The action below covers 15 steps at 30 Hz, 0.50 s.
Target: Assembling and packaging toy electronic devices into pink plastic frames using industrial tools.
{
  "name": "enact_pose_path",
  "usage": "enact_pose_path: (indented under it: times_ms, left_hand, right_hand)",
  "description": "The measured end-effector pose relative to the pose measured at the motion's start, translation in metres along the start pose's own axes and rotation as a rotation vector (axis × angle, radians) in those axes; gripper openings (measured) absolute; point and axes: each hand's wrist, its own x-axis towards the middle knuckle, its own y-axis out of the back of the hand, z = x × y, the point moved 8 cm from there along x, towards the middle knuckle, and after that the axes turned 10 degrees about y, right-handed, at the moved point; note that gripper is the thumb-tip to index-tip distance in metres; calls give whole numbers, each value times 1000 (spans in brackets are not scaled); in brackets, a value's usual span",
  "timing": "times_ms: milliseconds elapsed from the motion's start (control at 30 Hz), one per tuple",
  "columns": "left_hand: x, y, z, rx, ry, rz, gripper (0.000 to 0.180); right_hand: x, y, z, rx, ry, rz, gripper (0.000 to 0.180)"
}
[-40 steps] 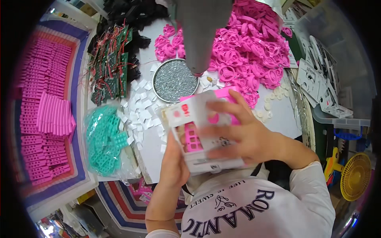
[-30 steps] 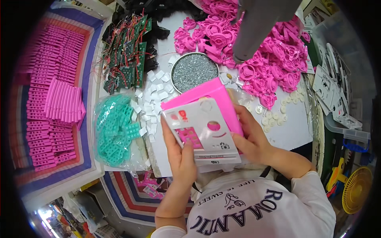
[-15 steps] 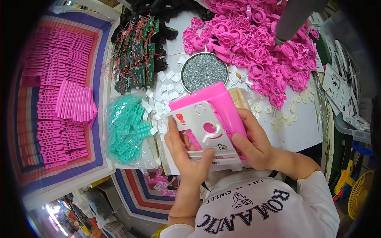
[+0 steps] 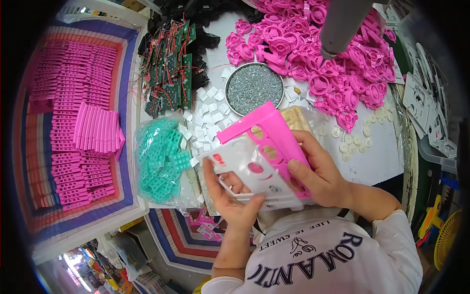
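Partly covered by a blurred white plastic panel with cutouts [image 4: 259,182] that the left hand [image 4: 230,203] clasps, a bright-pink plastic shell [image 4: 282,134] sits gripped in the right hand [image 4: 320,179] over the tabletop [image 4: 369,166]'s near edge.

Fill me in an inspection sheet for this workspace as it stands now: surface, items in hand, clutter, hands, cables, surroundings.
Surface: whitish tabletop, mostly covered with parts.
Items in hand: white panel with cut-outs, overlapping pink casing in view; contact between them unclear.
Clutter: heaped pink ring-shaped parts, white squares, pale discs, bagged teal pieces, small metal pieces in a round dish.
Hands: left hand grips the panel; right hand grips the casing.
Cables: thin red wires tangled over green circuit boards.
Surroundings: stacked pink strips at left, yellow fan at right, grey tool over the heap.
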Motion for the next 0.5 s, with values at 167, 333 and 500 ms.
enact_pose_path:
  times_ms: [167,333,500]
  left_hand:
    - [2,-1,-4,159,53,-78,121]
    - [3,6,-12,308,-9,-118,118]
    - [-3,4,-13,192,57,-73,118]
  right_hand:
    - [6,1,-3,-157,153,-52,47]
    - [2,1,0,-235,114,-63,50]
    - [2,-2,-1,-230,130,-81,53]
